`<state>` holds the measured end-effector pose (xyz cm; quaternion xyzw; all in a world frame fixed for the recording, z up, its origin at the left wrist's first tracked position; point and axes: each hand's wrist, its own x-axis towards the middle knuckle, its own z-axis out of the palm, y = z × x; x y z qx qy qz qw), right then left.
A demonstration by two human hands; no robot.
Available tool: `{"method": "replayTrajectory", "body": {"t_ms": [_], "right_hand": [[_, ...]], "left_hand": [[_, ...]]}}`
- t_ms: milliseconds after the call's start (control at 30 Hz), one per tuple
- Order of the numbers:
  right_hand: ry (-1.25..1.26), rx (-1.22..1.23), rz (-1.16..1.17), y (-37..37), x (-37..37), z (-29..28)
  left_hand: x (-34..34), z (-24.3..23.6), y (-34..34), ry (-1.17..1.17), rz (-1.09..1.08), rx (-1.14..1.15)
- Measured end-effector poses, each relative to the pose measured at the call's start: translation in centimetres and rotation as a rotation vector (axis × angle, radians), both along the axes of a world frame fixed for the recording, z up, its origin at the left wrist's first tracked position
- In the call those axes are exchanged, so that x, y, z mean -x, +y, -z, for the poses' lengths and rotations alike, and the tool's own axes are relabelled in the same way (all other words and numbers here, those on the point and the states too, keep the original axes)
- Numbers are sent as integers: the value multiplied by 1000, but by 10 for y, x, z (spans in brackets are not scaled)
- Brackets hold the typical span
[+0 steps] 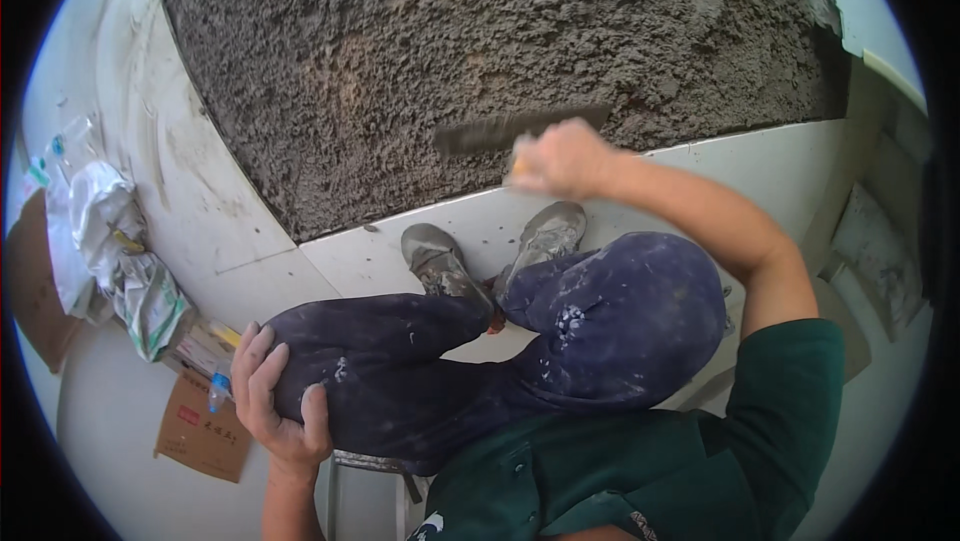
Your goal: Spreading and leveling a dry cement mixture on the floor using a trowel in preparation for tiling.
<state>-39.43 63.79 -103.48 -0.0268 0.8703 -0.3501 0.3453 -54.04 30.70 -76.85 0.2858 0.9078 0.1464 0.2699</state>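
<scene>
My right hand (565,159) is closed round the handle of a flat plastering trowel (478,135). Its long dark blade lies along the near part of a bed of rough grey-brown mortar (450,36); the hand and blade are slightly blurred. A little orange of the handle shows at my fingers. My left hand (272,396) rests on my left knee with its fingers apart and no tool in it. Both palms are hidden.
Pale tiles (375,259) border the mortar, with my shoes (433,249) close to its edge. White sacks (105,226), flattened cardboard (202,433) and a blue-capped bottle (219,391) lie at left. A metal stool (365,461) is beneath me. A grey-smeared board (875,251) stands at right.
</scene>
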Motion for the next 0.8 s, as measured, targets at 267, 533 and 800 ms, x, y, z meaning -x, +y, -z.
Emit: {"method": "replayTrajectory", "body": {"t_ms": [267, 533, 800], "right_hand": [[348, -343, 171, 56, 52, 57], [684, -598, 12, 46, 66, 61], [391, -37, -2, -58, -20, 31]], "left_hand": [[8, 13, -33, -8, 78, -49], [3, 18, -41, 0, 146, -98], [-19, 3, -51, 45, 68, -57]]}}
